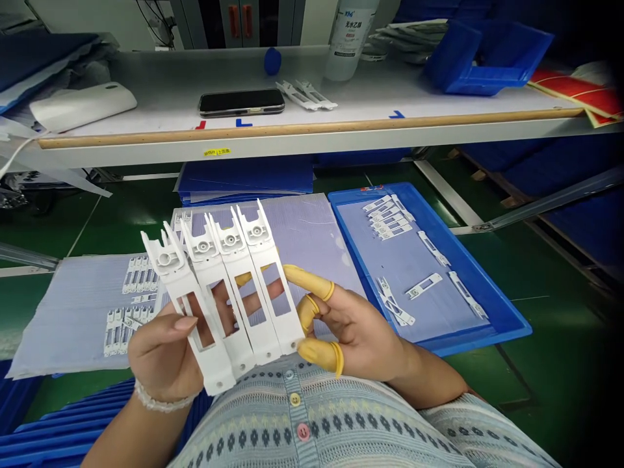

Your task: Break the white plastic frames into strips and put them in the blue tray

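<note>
Several white plastic frames (pixel 236 305), long with rectangular openings and pronged tops, are fanned side by side in front of my chest. My left hand (pixel 163 344) grips them from the left, its thumb across the leftmost frame and its fingers behind, showing through the openings. At the right edge, my right hand (pixel 355 331) has its thumb against the lower corner of the last frame and its index finger along that frame's side. Yellow finger cots (pixel 319 354) cover the thumb and some fingers of my right hand.
On the right, a blue tray (pixel 507 331) carries more white frames. To the left, similar frames lie in rows on a pale sheet (pixel 63 312). Across the front runs a shelf (pixel 160 130) with a phone (pixel 241 103), a bottle (pixel 348 39) and a blue bin (pixel 487 58).
</note>
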